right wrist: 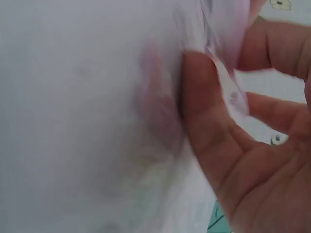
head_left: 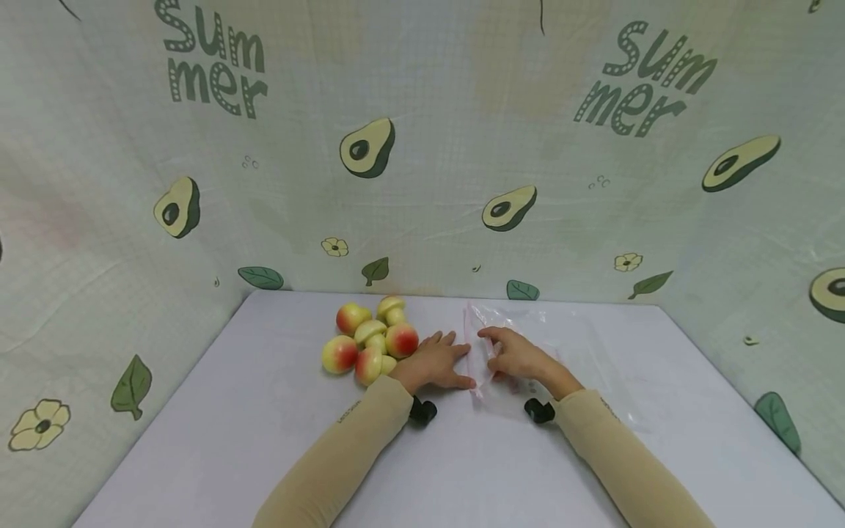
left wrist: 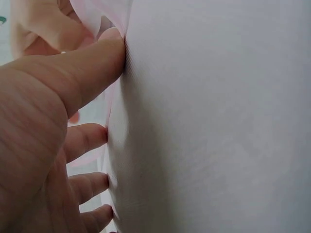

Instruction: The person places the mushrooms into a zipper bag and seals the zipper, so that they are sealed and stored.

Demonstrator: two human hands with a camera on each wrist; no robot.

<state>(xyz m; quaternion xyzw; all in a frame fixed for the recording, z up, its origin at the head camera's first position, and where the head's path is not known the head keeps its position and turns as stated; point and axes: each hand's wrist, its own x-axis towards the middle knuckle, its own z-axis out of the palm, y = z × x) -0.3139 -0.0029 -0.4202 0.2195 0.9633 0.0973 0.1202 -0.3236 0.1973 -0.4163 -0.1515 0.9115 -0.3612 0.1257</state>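
Observation:
A clear plastic zip bag (head_left: pixel 587 341) with a pink strip along its mouth lies flat, its mouth facing left. My right hand (head_left: pixel 518 357) pinches the film near that mouth; in the right wrist view the thumb (right wrist: pixel 201 92) is on one side and the curled fingers are across from it, with film between. My left hand (head_left: pixel 432 364) rests palm down with fingers spread, thumb and fingertips right at the bag's pink edge. In the left wrist view its thumb (left wrist: pixel 92 65) presses by the pink film (left wrist: pixel 116 12).
Left of my left hand sit several yellow-red fruits (head_left: pixel 339 354) and pale yellow mushrooms (head_left: pixel 371 332) in a cluster. The white table (head_left: pixel 264 411) ends at a hanging cloth (head_left: pixel 436 147) printed with avocados, behind and at both sides.

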